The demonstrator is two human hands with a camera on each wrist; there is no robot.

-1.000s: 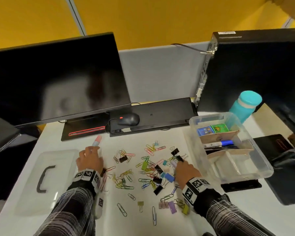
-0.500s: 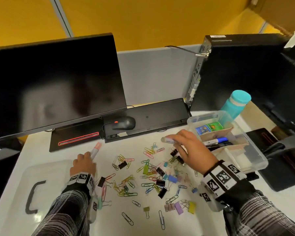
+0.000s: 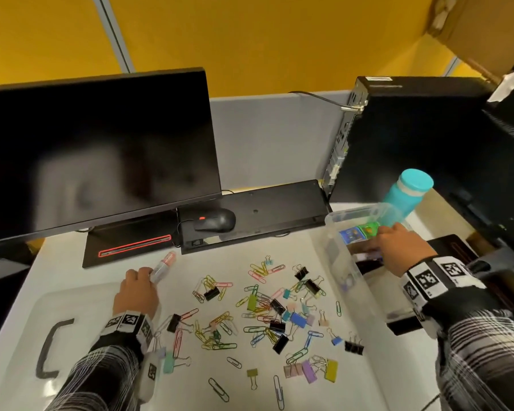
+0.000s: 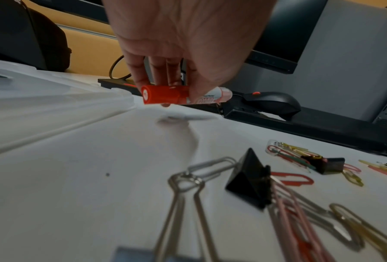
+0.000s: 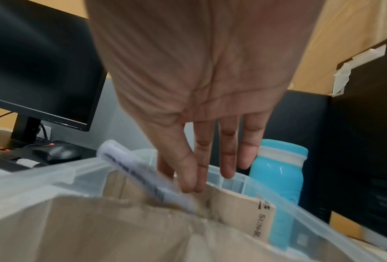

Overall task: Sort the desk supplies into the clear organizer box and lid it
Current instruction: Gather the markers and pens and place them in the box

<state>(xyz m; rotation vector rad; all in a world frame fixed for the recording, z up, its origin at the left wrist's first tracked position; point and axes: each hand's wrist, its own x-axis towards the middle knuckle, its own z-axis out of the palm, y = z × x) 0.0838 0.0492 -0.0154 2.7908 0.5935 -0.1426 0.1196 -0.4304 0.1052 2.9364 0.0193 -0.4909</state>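
The right hand [image 5: 194, 99] pinched a blue-and-white marker [image 5: 143, 175] over the clear organizer box [image 3: 343, 271] at the table's right edge; the left hand [image 3: 137, 292] pinched a red-capped marker [image 4: 165, 94] beside the lid [image 3: 21, 330] near the left edge

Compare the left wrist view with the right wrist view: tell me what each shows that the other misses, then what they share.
Only the left wrist view shows the left hand holding the red-capped marker just above the white desk, with paper clips and a black binder clip scattered in front and the clear lid beside it.

Only the right wrist view shows the right hand pinching a blurred white-and-blue marker over the clear organizer box, its cardboard dividers and the teal bottle.

Both show the monitor and black mouse.
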